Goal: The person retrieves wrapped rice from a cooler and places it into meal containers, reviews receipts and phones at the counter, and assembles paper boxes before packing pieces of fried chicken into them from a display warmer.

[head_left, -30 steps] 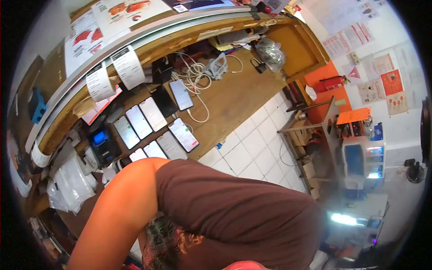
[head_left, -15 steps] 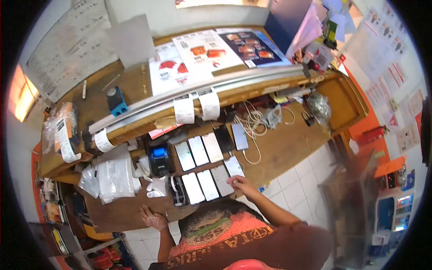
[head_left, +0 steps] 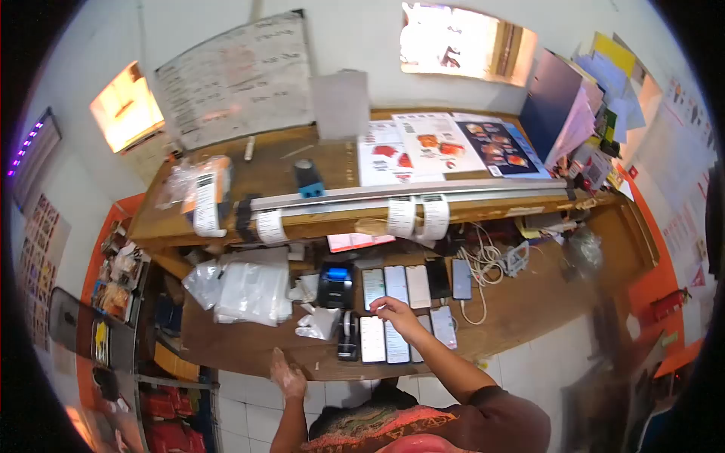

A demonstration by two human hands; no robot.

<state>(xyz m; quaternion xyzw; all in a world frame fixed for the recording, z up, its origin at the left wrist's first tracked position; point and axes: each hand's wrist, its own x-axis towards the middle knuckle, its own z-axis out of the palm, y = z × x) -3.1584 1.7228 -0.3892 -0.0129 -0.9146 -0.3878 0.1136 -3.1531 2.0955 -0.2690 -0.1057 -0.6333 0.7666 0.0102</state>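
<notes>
My right hand [head_left: 399, 315] reaches over two rows of smartphones, fingers loosely apart and holding nothing. Its fingertips are close above the gap between a lit phone [head_left: 374, 285] in the back row and a white-screened phone [head_left: 372, 341] in the front row. Partly covered by the wrist and forearm are a front-row phone [head_left: 397, 350] and its neighbour. My left hand [head_left: 288, 375], seemingly in a clear plastic glove, rests at the desk's front edge with fingers stretched out. To the phones' left are a black device with a blue top [head_left: 336, 284] and a narrow black device [head_left: 348, 337].
Clear plastic bags [head_left: 253, 294] lie on the left of the desk [head_left: 242, 343]. A tangle of white cables [head_left: 483, 260] sits right of the phones. Paper slips [head_left: 401, 217] hang from the raised shelf, which carries printed menu sheets [head_left: 438, 143] and a blue scanner-like device [head_left: 308, 179].
My right hand has moved left along the phones, from the right end of the front row to its left end. My left hand stays at the desk edge. The head view has tilted up.
</notes>
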